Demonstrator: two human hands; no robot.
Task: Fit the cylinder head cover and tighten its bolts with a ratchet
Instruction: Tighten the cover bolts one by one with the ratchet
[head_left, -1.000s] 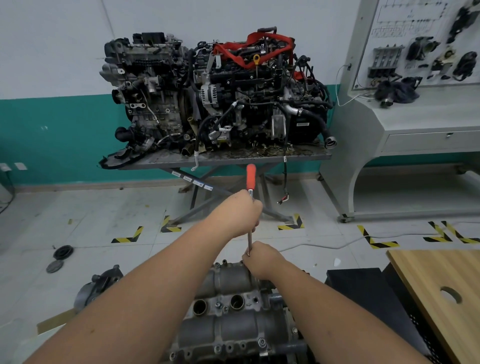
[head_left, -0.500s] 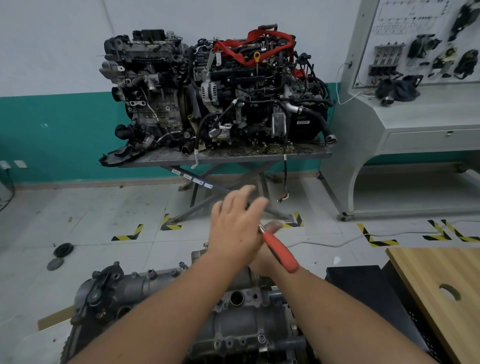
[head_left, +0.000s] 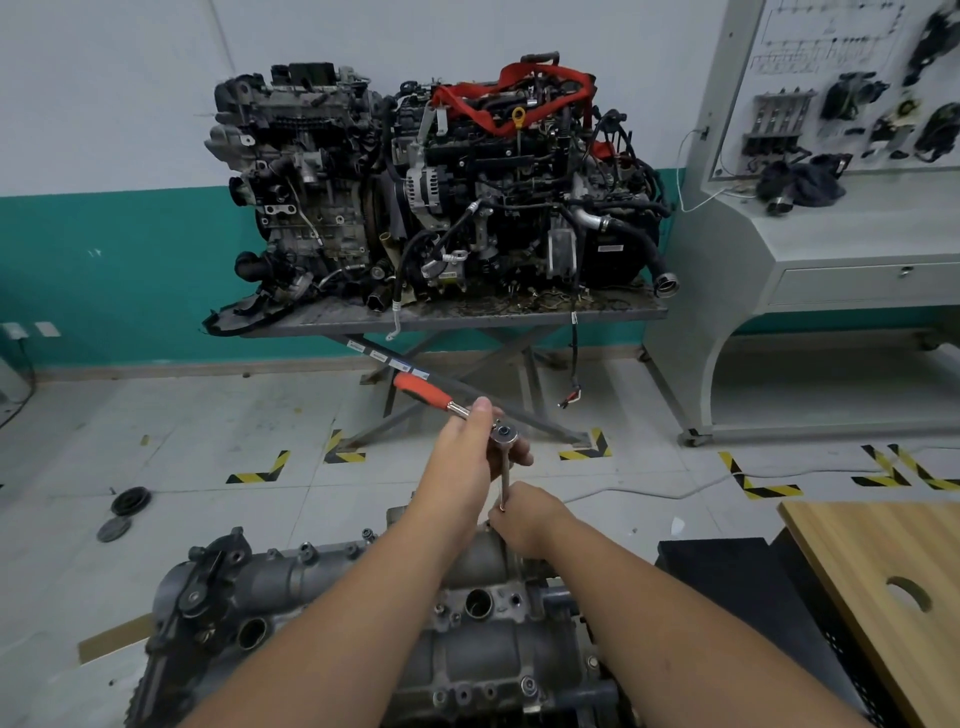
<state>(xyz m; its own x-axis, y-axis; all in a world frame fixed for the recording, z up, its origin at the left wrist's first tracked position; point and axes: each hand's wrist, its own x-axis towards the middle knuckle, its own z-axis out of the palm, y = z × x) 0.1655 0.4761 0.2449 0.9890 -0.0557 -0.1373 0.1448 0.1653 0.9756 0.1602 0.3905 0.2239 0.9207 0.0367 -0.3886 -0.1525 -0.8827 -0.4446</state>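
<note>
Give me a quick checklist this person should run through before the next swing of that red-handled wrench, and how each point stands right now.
1. Left hand holds the ratchet near its head: ok.
2. Right hand steadies the lower end of the extension bar: ok.
3. Socket seated on a bolt: cannot tell, the right hand hides it.
4. Extension bar roughly upright: ok.
5. Red handle free to swing, nothing near it: ok.
6. Cylinder head cover sitting flush: cannot tell, the arms cover much of it.
</note>
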